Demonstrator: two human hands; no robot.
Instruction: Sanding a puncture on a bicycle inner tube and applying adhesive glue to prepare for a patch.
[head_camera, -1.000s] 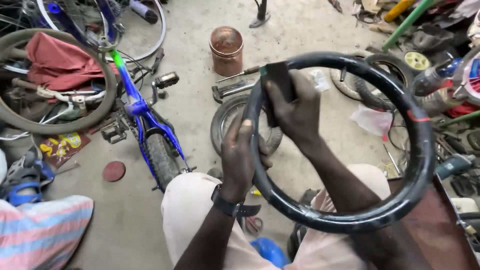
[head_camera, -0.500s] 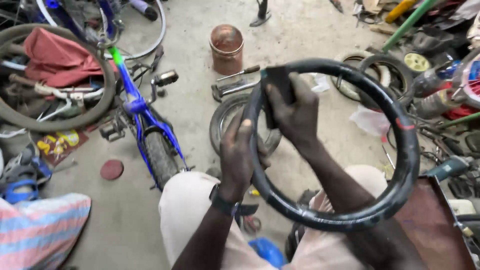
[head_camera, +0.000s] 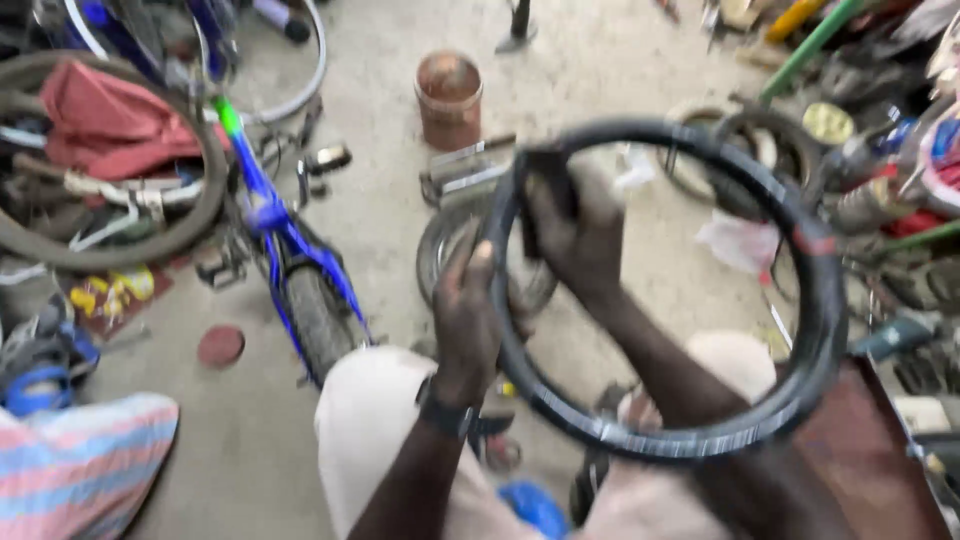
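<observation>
A black tyre (head_camera: 800, 330) is held upright above the knees, over the concrete floor (head_camera: 380, 210). Its left rim is gripped by the left hand (head_camera: 465, 315), fingers closed on the bead. A dark patch (head_camera: 545, 195) is pressed inside the top by the right hand (head_camera: 585, 240), fingers curled round it. The tyre is best kept steady while the lining is rubbed evenly. A blue bicycle (head_camera: 290, 250) lies nearby.

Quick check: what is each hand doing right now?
Left hand: closed around the left side of the black bicycle tyre.
Right hand: closed, fingers pressing a dark pad inside the tyre's top left.
</observation>
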